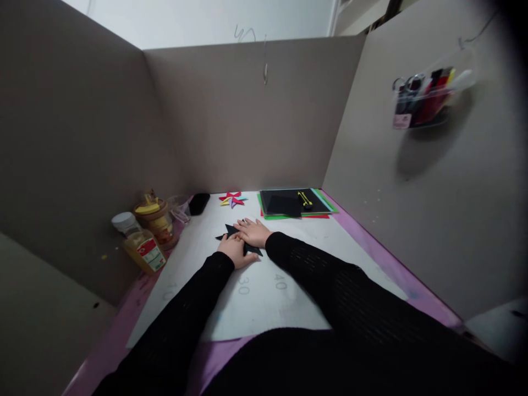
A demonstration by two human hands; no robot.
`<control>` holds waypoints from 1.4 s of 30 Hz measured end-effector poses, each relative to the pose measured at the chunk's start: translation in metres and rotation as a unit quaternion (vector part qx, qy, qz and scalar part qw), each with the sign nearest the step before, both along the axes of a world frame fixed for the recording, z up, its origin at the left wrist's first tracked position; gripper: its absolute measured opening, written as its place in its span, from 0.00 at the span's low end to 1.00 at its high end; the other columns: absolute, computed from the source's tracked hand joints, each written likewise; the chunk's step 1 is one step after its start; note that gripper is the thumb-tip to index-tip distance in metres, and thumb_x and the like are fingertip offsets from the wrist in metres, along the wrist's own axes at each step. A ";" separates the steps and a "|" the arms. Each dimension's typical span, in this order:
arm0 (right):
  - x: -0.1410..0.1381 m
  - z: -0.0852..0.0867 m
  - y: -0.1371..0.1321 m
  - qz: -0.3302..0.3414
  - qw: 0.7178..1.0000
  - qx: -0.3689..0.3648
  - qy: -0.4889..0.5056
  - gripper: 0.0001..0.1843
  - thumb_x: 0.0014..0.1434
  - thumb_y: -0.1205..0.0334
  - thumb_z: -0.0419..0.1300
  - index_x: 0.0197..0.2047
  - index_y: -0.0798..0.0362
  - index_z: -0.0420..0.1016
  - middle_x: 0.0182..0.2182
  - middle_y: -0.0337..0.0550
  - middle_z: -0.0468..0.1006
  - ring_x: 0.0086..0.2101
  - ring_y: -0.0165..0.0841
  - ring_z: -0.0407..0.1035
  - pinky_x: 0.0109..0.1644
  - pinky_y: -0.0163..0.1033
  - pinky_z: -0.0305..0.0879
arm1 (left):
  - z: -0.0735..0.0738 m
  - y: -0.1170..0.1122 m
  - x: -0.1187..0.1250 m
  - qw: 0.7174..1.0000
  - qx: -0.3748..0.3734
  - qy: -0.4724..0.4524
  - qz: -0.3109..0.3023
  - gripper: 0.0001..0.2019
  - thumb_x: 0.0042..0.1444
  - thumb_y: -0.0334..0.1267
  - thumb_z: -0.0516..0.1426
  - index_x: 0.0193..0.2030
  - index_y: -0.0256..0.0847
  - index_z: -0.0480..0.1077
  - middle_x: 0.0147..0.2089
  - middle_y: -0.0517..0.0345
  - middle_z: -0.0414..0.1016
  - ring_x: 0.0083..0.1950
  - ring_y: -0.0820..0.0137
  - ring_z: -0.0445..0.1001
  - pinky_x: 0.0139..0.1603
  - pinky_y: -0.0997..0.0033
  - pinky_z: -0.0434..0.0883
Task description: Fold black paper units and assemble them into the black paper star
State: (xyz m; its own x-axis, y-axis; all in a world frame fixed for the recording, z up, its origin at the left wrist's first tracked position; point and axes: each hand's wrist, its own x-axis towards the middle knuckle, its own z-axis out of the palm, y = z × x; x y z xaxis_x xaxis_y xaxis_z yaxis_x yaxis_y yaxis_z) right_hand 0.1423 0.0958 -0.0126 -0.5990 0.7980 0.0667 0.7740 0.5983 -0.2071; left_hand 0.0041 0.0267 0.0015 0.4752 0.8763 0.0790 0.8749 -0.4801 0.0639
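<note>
A black folded-paper star (231,229) lies on the white sheet (264,308), its pointed tips showing around my hands. My left hand (236,251) rests flat on the near left part of the star, thumb stretched to the right. From the right, my right hand (254,234) lies on its far side, fingers extended and meeting the left fingers. Both hands are open and press down on the paper; the star's middle is hidden beneath them. Behind it sits a multicoloured paper star (233,199) in red, yellow, purple and light blue.
At the back right, a stack of coloured paper (272,203) carries a yellow-and-black cutter (305,200). A glue bottle (146,250), a jar (160,224), a clear cup (180,208) and a black phone (199,204) line the left. Grey partitions (256,121) enclose the table; a tool holder (433,102) hangs right.
</note>
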 end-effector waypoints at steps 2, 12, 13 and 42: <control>0.002 0.000 -0.003 -0.016 1.000 0.010 -0.003 0.31 0.62 0.43 0.35 0.66 0.45 0.45 0.66 0.43 0.44 0.63 0.47 0.38 0.60 0.62 0.35 | -0.004 0.002 -0.006 1.000 -0.017 -0.009 -0.008 0.37 0.48 0.62 0.50 0.55 0.32 0.65 0.59 0.37 0.63 0.63 0.51 0.56 0.60 0.52 0.53; 0.041 -0.003 -0.027 -0.071 0.997 -0.041 -0.012 0.54 0.47 0.29 0.48 0.67 0.51 0.31 0.66 0.52 0.31 0.63 0.53 0.26 0.60 0.63 0.31 | -0.002 0.007 -0.011 0.998 -0.052 0.013 -0.014 0.45 0.46 0.66 0.49 0.62 0.29 0.56 0.65 0.38 0.53 0.66 0.55 0.50 0.62 0.61 0.53; 0.044 -0.004 -0.032 -0.078 0.996 -0.044 -0.012 0.55 0.47 0.29 0.48 0.67 0.51 0.31 0.66 0.52 0.31 0.63 0.53 0.25 0.60 0.64 0.30 | -0.002 0.007 -0.011 0.998 -0.056 0.017 -0.013 0.47 0.45 0.67 0.49 0.62 0.29 0.55 0.65 0.38 0.53 0.66 0.54 0.50 0.62 0.61 0.53; 0.044 -0.001 -0.047 0.110 0.993 -0.032 0.040 0.33 0.59 0.49 0.48 0.65 0.51 0.50 0.64 0.46 0.49 0.63 0.44 0.42 0.63 0.51 0.42 | 0.003 0.018 -0.026 0.985 -0.138 -0.106 0.024 0.27 0.62 0.48 0.36 0.64 0.39 0.52 0.65 0.53 0.56 0.64 0.67 0.56 0.61 0.66 0.56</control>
